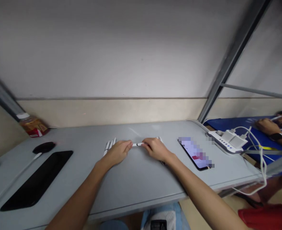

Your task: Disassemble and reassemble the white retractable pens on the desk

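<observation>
A slim white pen with a dark band is held level between both hands, just above the grey desk. My left hand is closed on its left end, thumb and fingers pinched together. On the other end, my right hand is closed as well, its fingers covering that tip. Several similar white pens lie side by side, partly behind my left hand. More white pens show behind my right hand, which hides most of them.
To the right lie a lit phone and a power strip with plugged chargers and white cables. At left are a black flat case, a black mouse and a drink bottle. Another person's hands are at the far right.
</observation>
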Motion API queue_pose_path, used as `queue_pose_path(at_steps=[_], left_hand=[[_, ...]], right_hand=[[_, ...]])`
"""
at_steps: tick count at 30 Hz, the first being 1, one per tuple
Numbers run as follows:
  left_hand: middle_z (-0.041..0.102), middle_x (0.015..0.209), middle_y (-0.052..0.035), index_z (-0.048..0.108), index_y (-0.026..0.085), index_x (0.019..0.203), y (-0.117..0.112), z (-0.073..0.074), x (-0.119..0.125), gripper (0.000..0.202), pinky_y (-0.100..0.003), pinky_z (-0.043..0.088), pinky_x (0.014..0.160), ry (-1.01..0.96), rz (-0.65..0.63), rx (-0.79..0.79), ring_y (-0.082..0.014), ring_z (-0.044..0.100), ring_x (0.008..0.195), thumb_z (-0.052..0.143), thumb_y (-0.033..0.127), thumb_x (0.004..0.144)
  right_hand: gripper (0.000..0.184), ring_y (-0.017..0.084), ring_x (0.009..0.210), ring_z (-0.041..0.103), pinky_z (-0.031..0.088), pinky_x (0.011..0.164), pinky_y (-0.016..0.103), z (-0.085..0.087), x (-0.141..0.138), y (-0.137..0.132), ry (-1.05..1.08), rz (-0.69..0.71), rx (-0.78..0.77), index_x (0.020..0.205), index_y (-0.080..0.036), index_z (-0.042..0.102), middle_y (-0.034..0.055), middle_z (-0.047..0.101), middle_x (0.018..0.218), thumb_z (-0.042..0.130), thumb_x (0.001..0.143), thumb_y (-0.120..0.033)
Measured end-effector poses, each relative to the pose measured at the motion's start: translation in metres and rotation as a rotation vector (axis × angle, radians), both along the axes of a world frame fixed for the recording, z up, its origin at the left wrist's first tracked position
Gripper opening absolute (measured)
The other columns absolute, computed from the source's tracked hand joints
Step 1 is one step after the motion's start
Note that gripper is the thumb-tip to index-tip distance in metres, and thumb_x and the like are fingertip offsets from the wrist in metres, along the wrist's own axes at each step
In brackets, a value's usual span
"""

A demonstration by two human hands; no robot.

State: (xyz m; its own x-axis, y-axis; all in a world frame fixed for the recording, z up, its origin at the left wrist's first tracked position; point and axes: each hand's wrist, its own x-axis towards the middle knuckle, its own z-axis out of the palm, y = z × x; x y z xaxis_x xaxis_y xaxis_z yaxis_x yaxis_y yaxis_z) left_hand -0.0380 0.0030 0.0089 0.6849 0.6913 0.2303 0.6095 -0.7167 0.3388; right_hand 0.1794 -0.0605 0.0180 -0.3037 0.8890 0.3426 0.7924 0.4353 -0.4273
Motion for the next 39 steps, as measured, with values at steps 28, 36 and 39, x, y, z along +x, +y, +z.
queue_pose_path(at_steps=[28, 36, 39], left_hand=[[0.062, 0.099, -0.0113, 0.057, 0.018, 0.095, 0.004, 0.004, -0.005, 0.022, -0.04, 0.04, 0.078, 0.122, 0.38, 0.397, -0.0289, 0.051, 0.098, 0.039, 0.031, 0.091], [0.062, 0.097, -0.0106, 0.057, 0.019, 0.091, 0.035, -0.001, -0.046, 0.02, -0.04, 0.042, 0.079, 0.087, 0.471, 0.275, -0.028, 0.051, 0.095, 0.042, 0.032, 0.087], [0.061, 0.095, -0.0083, 0.056, 0.02, 0.088, 0.049, -0.008, -0.058, 0.016, -0.039, 0.041, 0.085, 0.039, 0.376, 0.202, -0.0252, 0.053, 0.094, 0.046, 0.03, 0.083]], right_hand=[[0.041, 0.005, 0.043, 0.019, 0.01, 0.038, 0.015, 0.003, 0.01, 0.014, 1.735, 0.184, -0.47, 0.12, -0.035, 0.044, -0.0082, 0.033, 0.063, 0.06, 0.083, -0.028], [0.041, 0.006, 0.044, 0.016, 0.007, 0.038, 0.016, 0.002, 0.009, 0.015, 1.718, 0.188, -0.505, 0.12, -0.036, 0.044, -0.0079, 0.03, 0.062, 0.06, 0.083, -0.029], [0.039, 0.006, 0.044, 0.016, 0.008, 0.038, 0.016, 0.002, 0.009, 0.015, 1.691, 0.163, -0.517, 0.119, -0.035, 0.044, -0.008, 0.03, 0.062, 0.06, 0.083, -0.031]])
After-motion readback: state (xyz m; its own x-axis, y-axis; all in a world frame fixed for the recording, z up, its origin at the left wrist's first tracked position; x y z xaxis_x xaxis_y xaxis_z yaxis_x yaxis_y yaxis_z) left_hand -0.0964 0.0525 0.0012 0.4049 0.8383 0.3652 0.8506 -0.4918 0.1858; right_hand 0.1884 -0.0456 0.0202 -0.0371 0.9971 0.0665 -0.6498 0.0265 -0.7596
